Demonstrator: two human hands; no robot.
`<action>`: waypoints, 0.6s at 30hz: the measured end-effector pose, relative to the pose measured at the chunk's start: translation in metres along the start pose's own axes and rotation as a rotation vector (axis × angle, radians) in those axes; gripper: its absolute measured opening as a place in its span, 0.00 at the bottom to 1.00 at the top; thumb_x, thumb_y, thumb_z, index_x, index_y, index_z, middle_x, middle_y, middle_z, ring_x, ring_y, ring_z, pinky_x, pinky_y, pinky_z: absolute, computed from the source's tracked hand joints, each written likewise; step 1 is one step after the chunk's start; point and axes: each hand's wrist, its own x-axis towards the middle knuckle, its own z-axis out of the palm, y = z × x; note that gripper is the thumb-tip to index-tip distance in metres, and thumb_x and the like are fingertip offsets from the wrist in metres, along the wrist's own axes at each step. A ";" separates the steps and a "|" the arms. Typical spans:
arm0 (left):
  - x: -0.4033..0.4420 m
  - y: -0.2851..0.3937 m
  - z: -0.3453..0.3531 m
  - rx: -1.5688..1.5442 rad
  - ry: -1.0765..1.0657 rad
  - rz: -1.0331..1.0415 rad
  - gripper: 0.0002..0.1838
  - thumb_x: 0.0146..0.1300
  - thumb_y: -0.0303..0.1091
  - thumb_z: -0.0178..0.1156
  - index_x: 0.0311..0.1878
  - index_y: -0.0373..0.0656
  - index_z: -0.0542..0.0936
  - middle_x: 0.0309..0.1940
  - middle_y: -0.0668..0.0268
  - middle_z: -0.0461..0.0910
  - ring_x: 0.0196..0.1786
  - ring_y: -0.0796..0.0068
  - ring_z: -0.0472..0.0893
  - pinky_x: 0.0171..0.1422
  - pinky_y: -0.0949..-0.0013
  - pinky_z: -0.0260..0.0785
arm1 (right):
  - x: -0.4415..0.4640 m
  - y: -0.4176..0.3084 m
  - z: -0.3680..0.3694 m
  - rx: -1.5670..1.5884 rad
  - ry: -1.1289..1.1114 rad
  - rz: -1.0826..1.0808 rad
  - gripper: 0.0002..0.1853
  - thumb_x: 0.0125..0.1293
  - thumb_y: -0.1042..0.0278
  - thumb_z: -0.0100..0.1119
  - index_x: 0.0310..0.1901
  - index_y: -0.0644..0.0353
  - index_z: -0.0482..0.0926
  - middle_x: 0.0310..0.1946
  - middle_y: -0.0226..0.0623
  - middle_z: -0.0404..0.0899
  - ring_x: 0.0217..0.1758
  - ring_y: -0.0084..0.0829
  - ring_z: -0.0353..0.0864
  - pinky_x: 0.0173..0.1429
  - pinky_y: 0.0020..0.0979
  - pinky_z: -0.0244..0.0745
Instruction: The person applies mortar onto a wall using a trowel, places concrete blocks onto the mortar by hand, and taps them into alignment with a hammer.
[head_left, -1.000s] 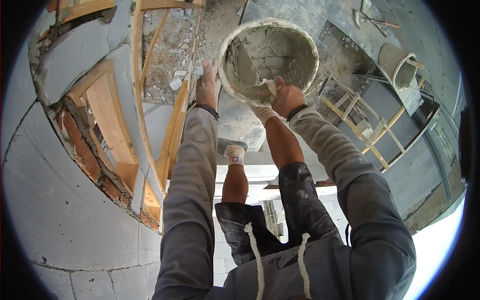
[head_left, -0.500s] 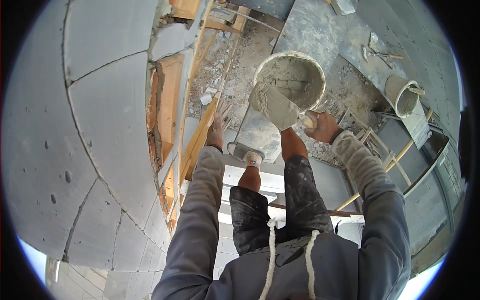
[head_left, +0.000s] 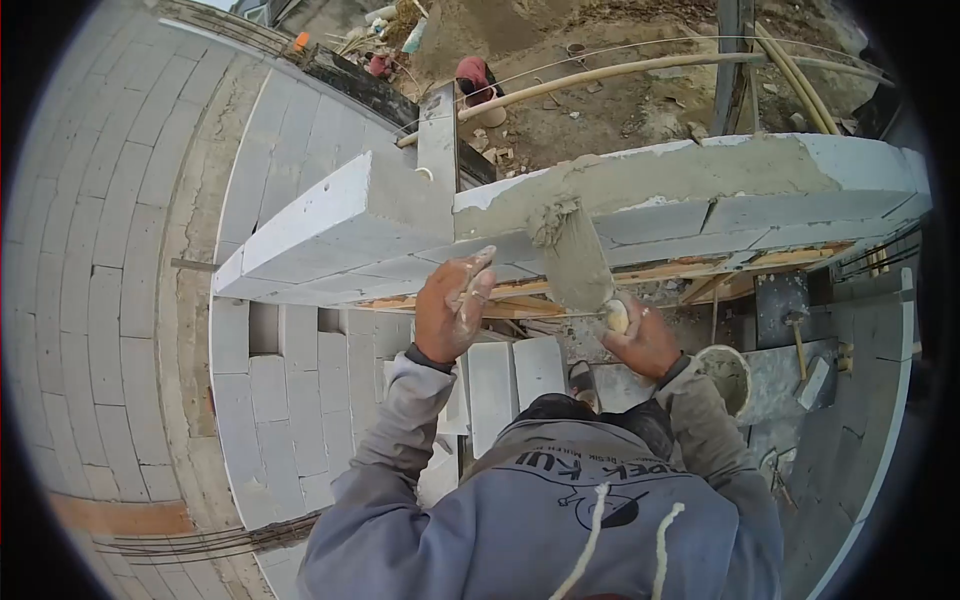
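Note:
My right hand is wrapped round the pale handle of a trowel. The trowel's broad, mortar-coated blade points away from me, its far end at the top edge of a light block wall. A lump of wet mortar sits at the blade's far end. Grey mortar is spread along the top of the wall. My left hand is raised on the near side of the wall, smeared with mortar. Its fingers are loosely bent and it holds nothing that I can see.
A taller block stands on the wall at left. Below right are a mortar bucket and a hammer. Loose blocks lie by my legs. Beyond the wall run a bamboo pole and a person bends on the ground.
My view has swung from the bucket below up to the wall top. The trowel, still in my right hand, has gone from the bucket to the wall. My left hand has risen.

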 end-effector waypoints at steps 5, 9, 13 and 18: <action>0.029 -0.078 -0.115 0.302 0.565 0.066 0.17 0.70 0.39 0.48 0.52 0.37 0.78 0.48 0.51 0.78 0.52 0.57 0.77 0.59 0.61 0.64 | 0.091 -0.035 0.108 -0.290 -0.001 0.039 0.23 0.51 0.60 0.60 0.44 0.68 0.69 0.37 0.57 0.79 0.43 0.55 0.78 0.47 0.43 0.72; 0.026 -0.160 -0.117 0.512 0.463 -0.062 0.18 0.70 0.43 0.47 0.54 0.43 0.78 0.55 0.54 0.76 0.62 0.53 0.70 0.67 0.50 0.53 | 0.116 -0.052 0.148 -0.470 -0.048 0.287 0.25 0.50 0.63 0.59 0.46 0.73 0.69 0.37 0.59 0.79 0.45 0.54 0.78 0.50 0.43 0.73; 0.021 -0.184 -0.111 0.424 0.493 -0.038 0.17 0.69 0.42 0.49 0.54 0.46 0.79 0.55 0.57 0.76 0.62 0.54 0.70 0.67 0.47 0.53 | 0.123 -0.059 0.157 -0.554 -0.076 0.283 0.25 0.50 0.64 0.58 0.45 0.75 0.70 0.36 0.61 0.79 0.44 0.54 0.79 0.51 0.43 0.74; 0.024 -0.186 -0.113 0.448 0.514 0.016 0.16 0.69 0.39 0.48 0.51 0.42 0.80 0.51 0.53 0.78 0.57 0.52 0.74 0.64 0.51 0.58 | 0.125 -0.074 0.161 -0.676 -0.046 0.171 0.21 0.49 0.67 0.57 0.42 0.73 0.69 0.30 0.58 0.79 0.38 0.53 0.80 0.45 0.44 0.75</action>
